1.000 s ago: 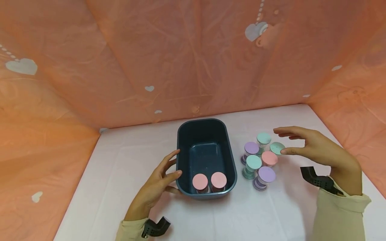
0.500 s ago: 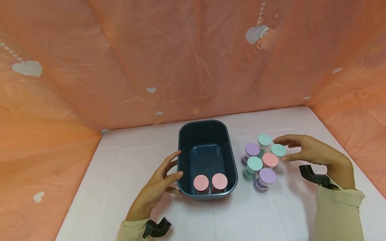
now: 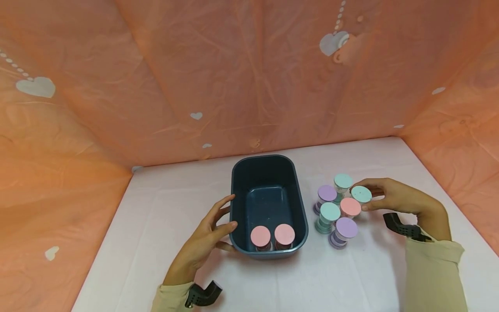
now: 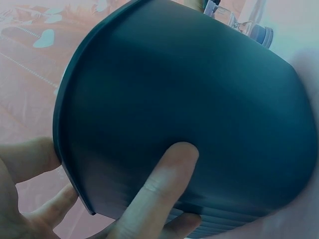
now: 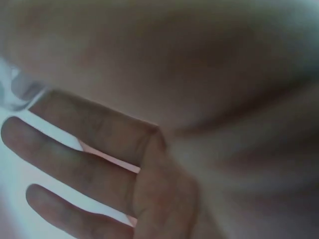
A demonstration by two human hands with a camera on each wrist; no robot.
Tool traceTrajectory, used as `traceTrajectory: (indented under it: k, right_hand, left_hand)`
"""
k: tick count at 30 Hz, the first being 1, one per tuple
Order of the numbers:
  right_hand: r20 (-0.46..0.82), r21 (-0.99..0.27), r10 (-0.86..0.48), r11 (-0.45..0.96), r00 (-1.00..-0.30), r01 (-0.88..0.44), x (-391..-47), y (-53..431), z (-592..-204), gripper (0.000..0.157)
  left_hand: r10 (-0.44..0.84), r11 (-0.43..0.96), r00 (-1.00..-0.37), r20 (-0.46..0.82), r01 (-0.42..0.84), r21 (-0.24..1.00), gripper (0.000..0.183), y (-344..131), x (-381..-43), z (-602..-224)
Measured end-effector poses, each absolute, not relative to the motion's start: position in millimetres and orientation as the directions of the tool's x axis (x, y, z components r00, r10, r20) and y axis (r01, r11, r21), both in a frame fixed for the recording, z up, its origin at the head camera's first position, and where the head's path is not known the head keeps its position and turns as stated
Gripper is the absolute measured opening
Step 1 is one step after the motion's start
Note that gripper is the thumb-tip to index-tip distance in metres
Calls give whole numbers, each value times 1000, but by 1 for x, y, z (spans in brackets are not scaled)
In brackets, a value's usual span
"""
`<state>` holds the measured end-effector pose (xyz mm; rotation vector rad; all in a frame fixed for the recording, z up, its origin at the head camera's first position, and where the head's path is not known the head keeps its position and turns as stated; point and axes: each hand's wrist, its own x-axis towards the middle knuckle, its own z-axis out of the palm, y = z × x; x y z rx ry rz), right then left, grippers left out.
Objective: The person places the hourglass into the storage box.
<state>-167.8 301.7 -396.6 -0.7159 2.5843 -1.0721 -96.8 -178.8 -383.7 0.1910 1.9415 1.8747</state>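
My left hand point(image 3: 202, 238) rests against the left side of a dark blue bin point(image 3: 269, 255); in the left wrist view its thumb point(image 4: 169, 174) lies on the outer wall. Two sand timers with pink caps point(image 3: 260, 236) stand inside at the near end. To the right of the bin, my right hand point(image 3: 401, 197) pinches a mint-capped sand timer point(image 3: 361, 194) between thumb and fingers. Its clear glass edge point(image 5: 25, 89) shows at the left of the right wrist view. The timer's lower part is hidden.
Close around it stand other sand timers: mint ones point(image 3: 343, 181), purple ones point(image 3: 346, 228) and a pink one point(image 3: 350, 207). A white cloth point(image 3: 167, 195) covers the table. Orange sheeting point(image 3: 234, 86) rises behind and at both sides.
My right hand has moved left and down, and its fingers have closed on the mint-capped sand timer. The left hand has stayed at the bin.
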Motion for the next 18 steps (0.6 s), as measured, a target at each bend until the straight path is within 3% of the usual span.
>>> traceTrajectory:
  k: [9,18]
  right_hand:
    - [-135,-828,-529,525,-838,-198,-167,308,-400,49]
    - [-118,-839,-550,501,-826,-213,-168,310,-399,47]
  left_hand:
    - [382,83,-899,-212,-195,977,68,-180,-96,-384]
    - [378,92,-901,-213,-192,977,67,-179,-96,-385]
